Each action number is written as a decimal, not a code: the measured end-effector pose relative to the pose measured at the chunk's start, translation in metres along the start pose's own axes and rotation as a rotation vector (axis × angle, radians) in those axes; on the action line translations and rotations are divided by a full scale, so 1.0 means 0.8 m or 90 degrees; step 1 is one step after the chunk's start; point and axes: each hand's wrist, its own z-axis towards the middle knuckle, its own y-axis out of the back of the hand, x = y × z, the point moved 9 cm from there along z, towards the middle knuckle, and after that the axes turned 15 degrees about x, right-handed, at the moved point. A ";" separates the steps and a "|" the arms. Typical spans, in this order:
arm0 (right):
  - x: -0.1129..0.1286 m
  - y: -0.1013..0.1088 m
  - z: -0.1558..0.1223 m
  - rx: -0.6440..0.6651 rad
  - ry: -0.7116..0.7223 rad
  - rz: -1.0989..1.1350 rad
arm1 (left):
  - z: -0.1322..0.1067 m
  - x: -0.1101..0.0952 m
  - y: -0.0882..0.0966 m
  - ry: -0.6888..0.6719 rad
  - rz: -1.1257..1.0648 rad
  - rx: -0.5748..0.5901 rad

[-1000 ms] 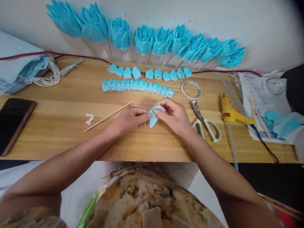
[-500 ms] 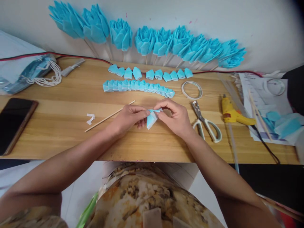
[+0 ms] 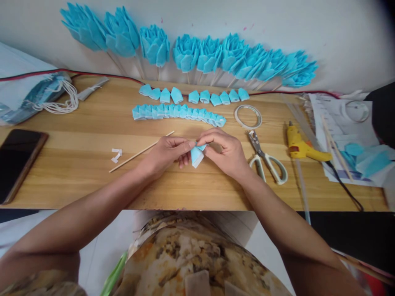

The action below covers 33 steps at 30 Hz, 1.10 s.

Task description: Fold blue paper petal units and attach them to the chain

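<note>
- Both thumbs and fingers pinch: our left hand (image 3: 165, 155) and right hand (image 3: 226, 153) hold a blue-and-white fabric piece (image 3: 196, 158) between them, over the wooden desk (image 3: 74, 168).
- Since a second ago, upper edge turned over; fold looks partway.
- Our fingers hide some creases.
- Thin wooden stick (image 3: 138, 153) partly behind left hand; scissors (image 3: 261, 153) beside right.

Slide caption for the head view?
Left hand and right hand pinch a folded blue piece over a wooden table, scissors and a glue gun to the right, blue artificial flowers behind.
</note>
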 end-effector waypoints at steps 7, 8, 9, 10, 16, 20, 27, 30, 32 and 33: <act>-0.017 -0.004 -0.005 0.055 -0.082 0.176 | -0.004 -0.008 0.010 -0.027 0.092 -0.042; -0.021 -0.002 -0.005 0.048 -0.102 0.194 | -0.005 -0.010 0.011 -0.031 0.105 -0.048; -0.024 -0.001 -0.006 0.043 -0.120 0.197 | -0.005 -0.011 0.011 -0.034 0.116 -0.051; -0.027 -0.001 -0.006 0.044 -0.140 0.190 | -0.006 -0.013 0.011 -0.036 0.125 -0.054; -0.036 -0.021 -0.004 0.118 -0.210 0.209 | -0.006 -0.018 0.012 -0.048 0.162 -0.070; -0.034 -0.025 -0.003 0.131 -0.201 0.210 | -0.006 -0.018 0.014 -0.039 0.179 -0.082; -0.035 -0.029 -0.004 0.148 -0.206 0.233 | -0.010 -0.028 0.011 -0.047 0.228 -0.097; -0.034 -0.030 -0.005 0.151 -0.207 0.240 | -0.012 -0.035 0.008 -0.062 0.272 -0.104; -0.033 -0.031 -0.006 0.151 -0.209 0.242 | -0.013 -0.038 0.007 -0.073 0.292 -0.109; -0.033 -0.031 -0.006 0.151 -0.210 0.243 | -0.014 -0.040 0.006 -0.078 0.298 -0.110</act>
